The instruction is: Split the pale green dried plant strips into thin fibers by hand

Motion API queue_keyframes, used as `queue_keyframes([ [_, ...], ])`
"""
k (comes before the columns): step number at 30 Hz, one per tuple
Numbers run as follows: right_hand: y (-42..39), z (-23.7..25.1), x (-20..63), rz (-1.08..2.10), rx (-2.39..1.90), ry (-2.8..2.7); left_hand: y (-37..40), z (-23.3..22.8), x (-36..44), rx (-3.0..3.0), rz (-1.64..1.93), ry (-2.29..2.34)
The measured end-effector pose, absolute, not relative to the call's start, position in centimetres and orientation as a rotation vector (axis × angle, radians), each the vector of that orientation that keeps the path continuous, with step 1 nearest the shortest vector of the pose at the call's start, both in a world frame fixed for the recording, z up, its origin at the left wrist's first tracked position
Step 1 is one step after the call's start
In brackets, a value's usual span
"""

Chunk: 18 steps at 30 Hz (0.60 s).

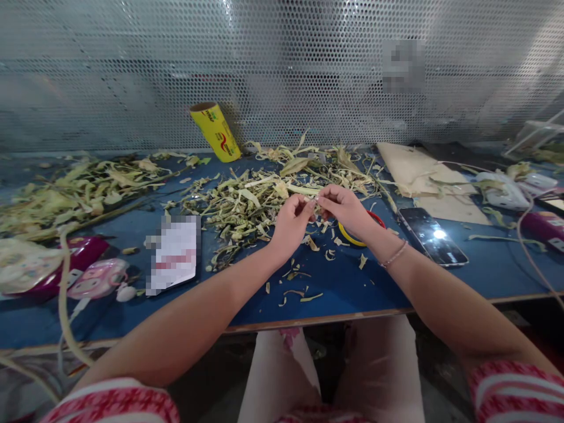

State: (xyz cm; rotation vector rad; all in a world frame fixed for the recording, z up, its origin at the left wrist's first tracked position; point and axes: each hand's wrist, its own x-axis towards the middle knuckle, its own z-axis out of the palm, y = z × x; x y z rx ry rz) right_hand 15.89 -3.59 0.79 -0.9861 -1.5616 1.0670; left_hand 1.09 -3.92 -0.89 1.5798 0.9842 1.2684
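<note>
My left hand [291,222] and my right hand [342,207] meet over the table, fingertips almost touching. Both are closed in a pinch around a small pale plant piece [311,199], largely covered by the fingers. Right behind and to the left of them lies a heap of dried greenish plant stems and buds [240,208]. Loose pale scraps [299,275] are scattered on the blue table [343,294] in front of the hands. Beneath my right wrist, a yellow and red ring [350,236] is partly hidden.
A yellow cardboard tube [217,132] leans against the perforated metal wall [282,70]. Left are more dried leaves [83,194], a pink case [99,278] and a blurred card-like object [175,255]. Right are a phone [433,236] and flattened cardboard [423,170].
</note>
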Motion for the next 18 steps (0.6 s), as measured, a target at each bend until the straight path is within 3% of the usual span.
queue_keyframes([
  [7,-3.8,0.8,15.6,0.907,-1.064,-1.575,-4.4,-0.4,1.2,1.644,1.247,0.966],
  [18,-3.7,1.0,15.5,0.982,-1.029,-1.543,-2.7,-2.4,1.4,1.323,1.371,0.921],
])
